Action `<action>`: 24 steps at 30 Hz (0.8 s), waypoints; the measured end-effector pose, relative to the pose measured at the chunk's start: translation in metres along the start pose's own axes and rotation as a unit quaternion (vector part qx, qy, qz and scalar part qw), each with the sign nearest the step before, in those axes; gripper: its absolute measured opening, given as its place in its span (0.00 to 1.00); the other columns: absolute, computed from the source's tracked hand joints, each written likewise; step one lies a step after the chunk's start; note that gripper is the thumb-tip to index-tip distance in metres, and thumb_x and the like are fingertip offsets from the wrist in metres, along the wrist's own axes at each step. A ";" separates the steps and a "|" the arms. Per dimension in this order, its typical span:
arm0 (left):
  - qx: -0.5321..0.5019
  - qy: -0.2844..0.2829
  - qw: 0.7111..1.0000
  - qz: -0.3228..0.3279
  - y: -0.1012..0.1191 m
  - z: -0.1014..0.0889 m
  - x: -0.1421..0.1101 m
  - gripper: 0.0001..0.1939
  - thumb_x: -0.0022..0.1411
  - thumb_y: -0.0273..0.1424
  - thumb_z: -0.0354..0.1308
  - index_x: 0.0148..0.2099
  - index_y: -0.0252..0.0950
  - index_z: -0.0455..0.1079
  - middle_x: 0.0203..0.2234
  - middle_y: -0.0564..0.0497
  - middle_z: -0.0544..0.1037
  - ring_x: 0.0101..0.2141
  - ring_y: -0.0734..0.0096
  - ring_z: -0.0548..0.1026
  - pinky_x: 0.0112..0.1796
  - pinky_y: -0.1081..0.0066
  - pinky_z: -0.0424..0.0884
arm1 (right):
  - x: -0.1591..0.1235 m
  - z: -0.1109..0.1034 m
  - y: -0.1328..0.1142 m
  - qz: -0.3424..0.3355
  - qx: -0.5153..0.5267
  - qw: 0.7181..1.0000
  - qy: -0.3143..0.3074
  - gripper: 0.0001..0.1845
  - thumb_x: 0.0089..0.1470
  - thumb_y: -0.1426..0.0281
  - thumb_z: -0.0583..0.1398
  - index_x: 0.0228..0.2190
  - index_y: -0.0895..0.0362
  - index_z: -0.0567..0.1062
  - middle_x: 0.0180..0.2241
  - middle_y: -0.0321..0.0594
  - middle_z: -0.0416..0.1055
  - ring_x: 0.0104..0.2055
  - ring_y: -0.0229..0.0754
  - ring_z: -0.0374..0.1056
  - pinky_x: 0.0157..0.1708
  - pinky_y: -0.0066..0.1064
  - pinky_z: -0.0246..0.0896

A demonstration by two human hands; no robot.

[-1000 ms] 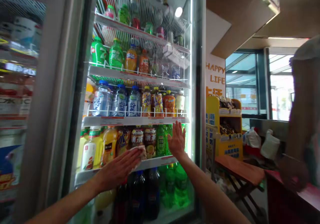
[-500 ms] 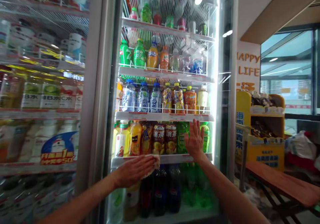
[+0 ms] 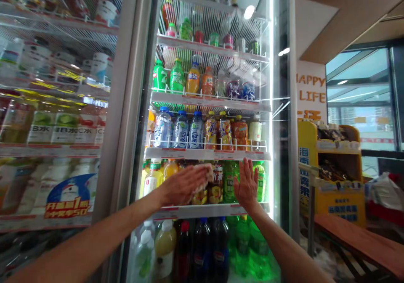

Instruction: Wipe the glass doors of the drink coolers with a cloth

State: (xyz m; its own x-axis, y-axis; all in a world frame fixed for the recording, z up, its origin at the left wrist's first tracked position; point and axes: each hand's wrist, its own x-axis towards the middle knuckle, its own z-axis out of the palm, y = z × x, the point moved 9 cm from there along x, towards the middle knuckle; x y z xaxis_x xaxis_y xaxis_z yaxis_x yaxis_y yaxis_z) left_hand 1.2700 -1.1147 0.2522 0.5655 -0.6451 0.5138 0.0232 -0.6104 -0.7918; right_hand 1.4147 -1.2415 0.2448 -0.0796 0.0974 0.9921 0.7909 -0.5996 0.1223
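My left hand (image 3: 183, 185) lies flat over a pale cloth (image 3: 208, 173), pressing it to the glass door (image 3: 282, 93) of a drinks fridge. The cloth shows past the fingertips and under the fingers; the rest is hidden by the hand. To the right, my right hand (image 3: 246, 185) rests with its palm toward the glass, fingers stretched out, with nothing visible in it. Behind the two hands, through the glass, stand bottled drinks, among them brown tea bottles (image 3: 216, 184) and green bottles (image 3: 230, 181).
A metal door frame (image 3: 124, 119) parts this fridge from a second glass-fronted one with bottles (image 3: 65, 125) on the left. On the right are a yellow display stand (image 3: 341, 203), a metal post (image 3: 311, 215) and a reddish-brown folding table (image 3: 360, 236).
My left hand has moved up and to the right with the cloth, closer to my right hand. My right hand keeps nearly the same place while the view has shifted slightly.
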 end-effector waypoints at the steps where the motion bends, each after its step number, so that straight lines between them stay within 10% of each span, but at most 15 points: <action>1: 0.018 0.025 0.997 -0.069 -0.034 -0.009 0.007 0.28 0.62 0.32 0.44 0.64 0.34 0.48 0.63 0.46 0.52 0.63 0.66 0.47 0.60 0.61 0.52 | 0.000 -0.001 -0.001 -0.003 -0.001 1.000 0.003 0.36 0.57 0.69 0.50 0.63 0.57 0.39 0.63 0.51 0.46 0.66 0.50 0.37 0.60 0.52 0.40; 5: 0.073 0.146 0.943 -0.289 -0.125 -0.044 0.019 0.30 0.62 0.32 0.46 0.64 0.28 0.46 0.63 0.37 0.50 0.63 0.56 0.46 0.59 0.52 0.52 | 0.001 -0.004 -0.002 -0.009 -0.008 1.000 0.008 0.37 0.57 0.70 0.50 0.63 0.58 0.39 0.63 0.51 0.46 0.66 0.49 0.37 0.60 0.52 0.41; 12: 0.010 0.038 0.999 -0.016 -0.009 -0.001 0.035 0.28 0.61 0.32 0.46 0.63 0.34 0.50 0.63 0.46 0.53 0.63 0.66 0.46 0.60 0.63 0.52 | 0.000 -0.002 0.004 -0.038 -0.022 0.999 -0.026 0.37 0.56 0.69 0.51 0.63 0.57 0.39 0.63 0.49 0.47 0.66 0.49 0.38 0.60 0.51 0.43; 15: 0.026 0.086 0.985 -0.145 -0.075 -0.024 0.032 0.27 0.61 0.32 0.45 0.62 0.28 0.52 0.63 0.41 0.52 0.63 0.62 0.47 0.60 0.59 0.52 | -0.002 -0.001 0.005 -0.046 -0.025 0.998 -0.032 0.37 0.57 0.69 0.51 0.63 0.57 0.39 0.63 0.49 0.48 0.66 0.48 0.38 0.60 0.51 0.42; 18: 0.053 0.176 0.907 -0.379 -0.167 -0.059 0.013 0.28 0.61 0.35 0.47 0.59 0.22 0.54 0.63 0.35 0.49 0.63 0.54 0.47 0.59 0.52 0.53 | -0.003 -0.002 0.007 -0.048 -0.022 0.998 -0.035 0.37 0.57 0.69 0.51 0.63 0.56 0.38 0.63 0.48 0.47 0.66 0.48 0.37 0.60 0.51 0.41; 20: 0.052 0.201 0.871 -0.446 -0.186 -0.064 0.009 0.29 0.63 0.37 0.44 0.59 0.19 0.54 0.63 0.35 0.48 0.63 0.52 0.44 0.59 0.51 0.51 | -0.001 -0.003 0.008 -0.055 -0.019 0.998 -0.035 0.37 0.57 0.69 0.50 0.63 0.55 0.38 0.63 0.48 0.47 0.66 0.48 0.38 0.61 0.51 0.39; 24: 0.015 0.140 0.951 -0.274 -0.118 -0.032 0.058 0.26 0.63 0.33 0.43 0.59 0.22 0.55 0.63 0.39 0.51 0.64 0.60 0.42 0.60 0.57 0.49 | 0.020 -0.003 0.017 -0.057 -0.008 0.998 -0.018 0.35 0.58 0.68 0.48 0.63 0.54 0.39 0.64 0.46 0.46 0.66 0.47 0.38 0.61 0.52 0.38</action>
State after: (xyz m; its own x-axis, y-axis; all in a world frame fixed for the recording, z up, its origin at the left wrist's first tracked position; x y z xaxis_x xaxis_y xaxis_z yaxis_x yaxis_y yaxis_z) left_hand 1.2736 -1.0945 0.3857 0.2205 -0.3338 0.9165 0.2778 -0.8792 -0.3870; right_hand 1.4249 -1.2526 0.2665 -0.1460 0.1940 0.9701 0.7677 -0.5963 0.2348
